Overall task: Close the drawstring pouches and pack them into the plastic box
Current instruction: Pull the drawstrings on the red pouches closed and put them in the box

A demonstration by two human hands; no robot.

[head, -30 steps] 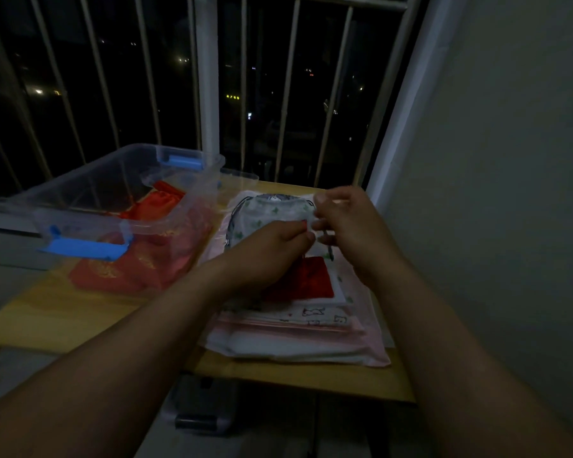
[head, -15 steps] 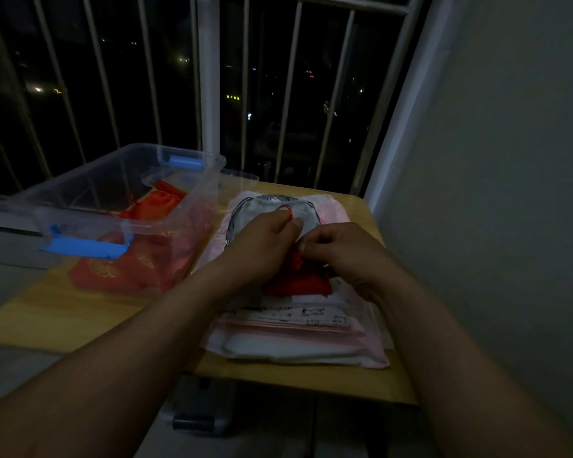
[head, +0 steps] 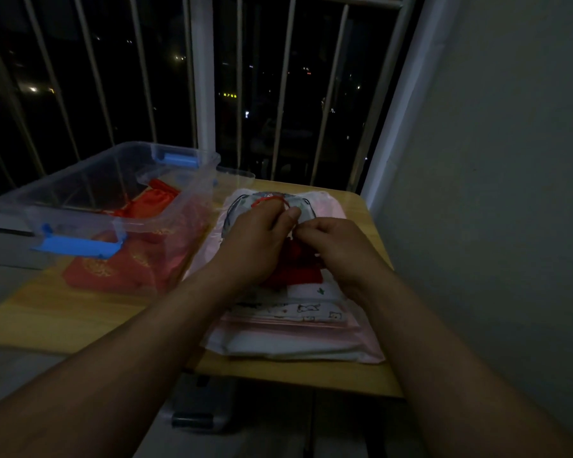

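Observation:
A small red drawstring pouch (head: 298,269) lies on top of a stack of pale pouches (head: 291,328) on the wooden table. My left hand (head: 255,239) pinches its red drawstring (head: 265,201), which loops up over a grey patterned pouch (head: 245,206) at the back of the stack. My right hand (head: 341,246) grips the red pouch's gathered neck, fingers curled; the neck itself is mostly hidden. The clear plastic box (head: 90,186) with blue latches stands to the left, holding several red pouches (head: 153,201).
The wooden table (head: 47,312) ends close in front of me and at the right near a grey wall (head: 493,193). A barred window (head: 278,94) runs behind. A clear lid (head: 237,173) lies behind the box. A dark object (head: 199,408) sits under the table.
My hands left the grey pouch and came down onto the red pouch. The left hand has since drawn the red cord up and away from the neck.

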